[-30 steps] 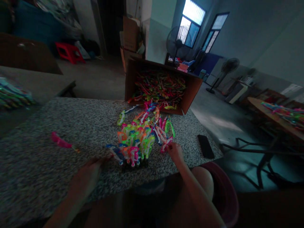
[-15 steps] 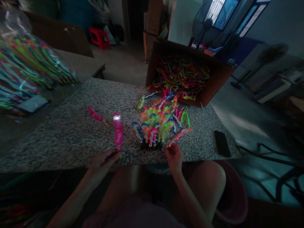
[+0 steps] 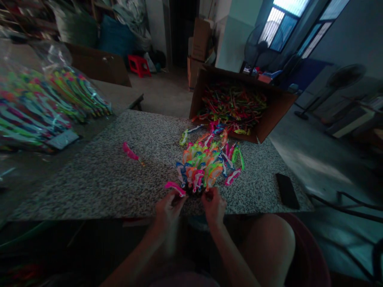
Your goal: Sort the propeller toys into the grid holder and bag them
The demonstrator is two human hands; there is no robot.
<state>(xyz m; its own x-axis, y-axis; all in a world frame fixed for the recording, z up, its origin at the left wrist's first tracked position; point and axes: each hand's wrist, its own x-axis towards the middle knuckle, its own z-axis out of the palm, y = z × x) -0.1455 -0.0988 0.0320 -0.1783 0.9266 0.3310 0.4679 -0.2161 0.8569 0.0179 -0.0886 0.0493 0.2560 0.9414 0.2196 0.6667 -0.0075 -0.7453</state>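
Speckled granite tabletop [image 3: 74, 191] is being worked on at lower centre, where a pink strip [image 3: 175, 188] is being pinched by the fingers of the left hand [image 3: 168, 213]. The right hand [image 3: 213, 206] is being held with fingers curled beside a dark holder [image 3: 194, 190] bristling with neon strips [image 3: 200, 167]; what those fingers grip cannot be told.

No words, numbers or brands can be read anywhere in the view; a small pale card [image 3: 62, 139] lies against the clear plastic bag [image 3: 44, 99] at the left of the frame and may carry print, but it is too blurred to tell; the cardboard carton [image 3: 277, 105] at upper right shows no legible marking; neither do the stacked boxes [image 3: 200, 52] at top centre.
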